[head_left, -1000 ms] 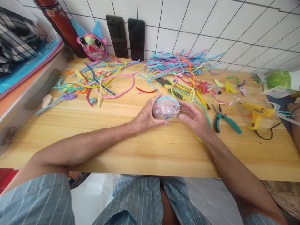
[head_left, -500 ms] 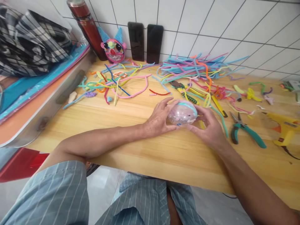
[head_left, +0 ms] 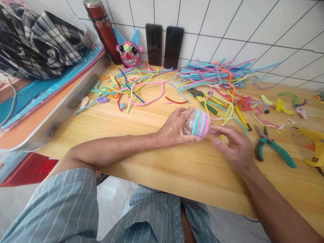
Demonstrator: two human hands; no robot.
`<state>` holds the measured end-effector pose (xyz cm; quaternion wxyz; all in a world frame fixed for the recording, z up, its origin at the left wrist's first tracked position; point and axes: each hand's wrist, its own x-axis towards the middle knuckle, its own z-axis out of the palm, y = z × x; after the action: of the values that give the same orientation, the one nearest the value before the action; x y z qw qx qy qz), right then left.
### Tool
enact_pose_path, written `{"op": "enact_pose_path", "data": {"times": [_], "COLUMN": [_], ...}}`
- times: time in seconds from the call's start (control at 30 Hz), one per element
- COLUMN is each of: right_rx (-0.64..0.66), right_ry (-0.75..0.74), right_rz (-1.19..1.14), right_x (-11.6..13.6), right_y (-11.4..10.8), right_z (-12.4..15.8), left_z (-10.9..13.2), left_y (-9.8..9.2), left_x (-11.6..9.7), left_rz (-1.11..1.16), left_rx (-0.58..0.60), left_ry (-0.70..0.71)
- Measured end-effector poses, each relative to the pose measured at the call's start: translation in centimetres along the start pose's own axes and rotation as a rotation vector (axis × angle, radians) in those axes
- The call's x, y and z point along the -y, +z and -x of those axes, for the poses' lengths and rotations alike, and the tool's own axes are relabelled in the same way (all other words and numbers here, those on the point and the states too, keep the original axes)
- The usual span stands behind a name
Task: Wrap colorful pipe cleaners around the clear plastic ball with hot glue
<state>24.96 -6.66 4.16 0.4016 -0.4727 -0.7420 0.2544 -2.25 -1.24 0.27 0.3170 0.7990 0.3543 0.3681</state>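
Observation:
A clear plastic ball [head_left: 197, 123] wrapped in green, blue and pink pipe-cleaner bands rests on the wooden table [head_left: 141, 148], turned on its side. My left hand [head_left: 176, 126] is wrapped round the ball's left half. My right hand [head_left: 234, 143] sits just to the ball's right, fingertips touching the banded end, fingers loosely curled. Behind the ball lie loose pipe cleaners [head_left: 215, 72] in many colours.
Teal-handled pliers [head_left: 273, 148] and a yellow glue gun [head_left: 314, 145] lie at the right. A finished clown-face craft [head_left: 129, 52], a red flask [head_left: 102, 28] and two dark phones [head_left: 163, 45] stand against the tiled wall. Folded checked cloth [head_left: 37, 37] lies on a shelf at left.
The ball has been turned so its coloured bands face the camera. My right hand has slipped off its side to the fingertips. The view has swung left.

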Motion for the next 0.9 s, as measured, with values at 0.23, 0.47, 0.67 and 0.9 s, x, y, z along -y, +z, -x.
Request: {"op": "enact_pose_path", "data": {"times": [0.23,0.47,0.67,0.9], "right_rx": [-0.044,0.101,0.016,-0.106], "right_ry": [0.193,0.247,0.190,0.142], "right_rz": [-0.216,-0.259,-0.082,0.189], "right_x": [-1.9,-2.7,-2.4,-1.7], "right_y": [0.5,0.8,1.5,-0.7], "right_z": [-0.2,-0.3,0.3,-0.8], "left_z": [-0.6,-0.5,-0.6,-1.0], "left_y": [0.0,0.0,0.9,0.6], "left_x": [0.6,1.1,0.2,-1.1], "left_rz": [0.172,0.186,0.173,0.204], "left_rx": [0.121,0.220,0.110,0.032], "left_ry": [0.063,0.121,0.083,-0.041]}}
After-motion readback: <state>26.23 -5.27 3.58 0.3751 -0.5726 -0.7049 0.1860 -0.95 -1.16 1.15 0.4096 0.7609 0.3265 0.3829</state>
